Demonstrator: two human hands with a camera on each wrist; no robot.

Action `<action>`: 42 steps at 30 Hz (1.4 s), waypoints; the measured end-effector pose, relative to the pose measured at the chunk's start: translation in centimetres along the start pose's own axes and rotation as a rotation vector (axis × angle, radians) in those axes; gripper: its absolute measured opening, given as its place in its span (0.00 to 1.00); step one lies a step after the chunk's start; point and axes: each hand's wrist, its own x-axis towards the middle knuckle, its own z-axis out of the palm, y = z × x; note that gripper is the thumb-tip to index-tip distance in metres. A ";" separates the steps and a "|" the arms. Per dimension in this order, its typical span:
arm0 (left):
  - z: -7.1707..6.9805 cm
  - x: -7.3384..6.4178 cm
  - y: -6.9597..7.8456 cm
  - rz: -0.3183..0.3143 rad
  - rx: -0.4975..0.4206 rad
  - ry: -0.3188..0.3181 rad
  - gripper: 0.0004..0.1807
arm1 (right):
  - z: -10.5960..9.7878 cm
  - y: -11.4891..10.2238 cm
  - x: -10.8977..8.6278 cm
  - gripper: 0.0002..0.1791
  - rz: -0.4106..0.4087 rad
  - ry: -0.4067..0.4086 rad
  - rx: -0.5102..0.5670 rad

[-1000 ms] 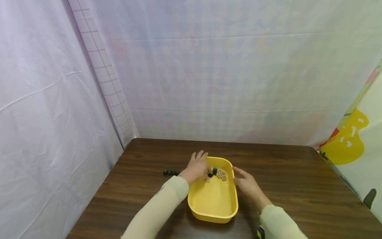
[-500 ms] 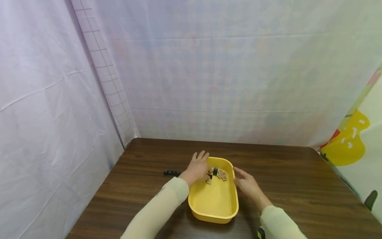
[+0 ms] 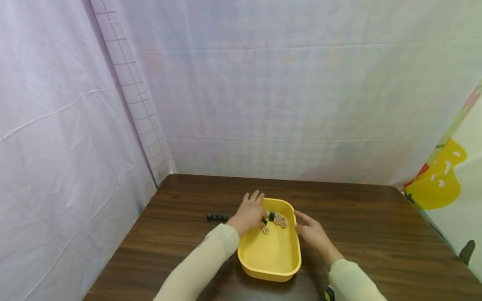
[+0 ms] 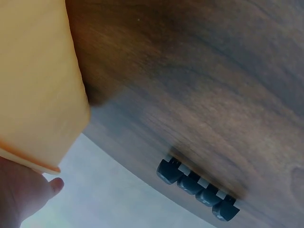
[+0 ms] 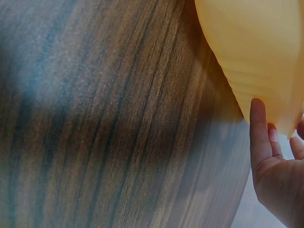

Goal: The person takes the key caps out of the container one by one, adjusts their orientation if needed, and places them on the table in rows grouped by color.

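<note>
In the head view, a yellow plastic tub [image 3: 271,251] stands on the table. At its far end lie small square wooden tiles [image 3: 280,220] with dark markings and a black block [image 3: 272,216]. My left hand [image 3: 249,211] reaches over the tub's left rim, some fingers stretched out, thumb side down inside beside a dark piece [image 3: 265,221]. I cannot tell whether its fingertips pinch that piece. One loose tile [image 3: 266,230] lies just below them. My right hand [image 3: 311,230] rests against the tub's right side; the right wrist view shows a straight finger [image 5: 258,126] along the outer wall.
A black strip of several joined knobs [image 3: 217,218] lies on the table left of the tub, seen close in the left wrist view. The brown wood-grain table [image 3: 357,221] reaches back to a hanging pale cloth [image 3: 271,104]. White sheeting [image 3: 67,146] hangs on the left.
The loose tile under my left hand has shifted slightly right and towards me, and now shows fully. My left hand has barely moved; the right hand stays at the tub's side.
</note>
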 end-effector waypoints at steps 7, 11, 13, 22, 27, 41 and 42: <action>0.3 0.3 -0.5 -0.022 -0.098 0.070 0.13 | 0.1 0.2 0.1 0.32 0.006 0.003 0.028; -0.3 0.1 -0.9 -0.032 -0.168 0.175 0.12 | 0.1 0.3 0.1 0.33 0.002 0.008 0.044; -0.6 0.0 -1.2 -0.019 -0.209 0.210 0.12 | 0.1 0.2 0.2 0.33 0.003 0.006 0.045; -1.2 -0.8 -1.8 0.038 -0.515 0.162 0.11 | 0.0 0.2 0.2 0.33 0.000 0.005 0.015; -1.0 -1.0 -1.8 0.036 -0.611 0.150 0.10 | 0.0 0.3 0.1 0.33 -0.007 0.002 -0.003; -0.7 -1.5 -2.4 -0.018 -0.740 0.221 0.13 | 0.1 0.1 0.0 0.31 0.017 -0.002 0.032; -0.8 -1.5 -2.4 -0.018 -0.745 0.226 0.13 | 0.1 0.1 0.0 0.31 0.018 -0.003 0.032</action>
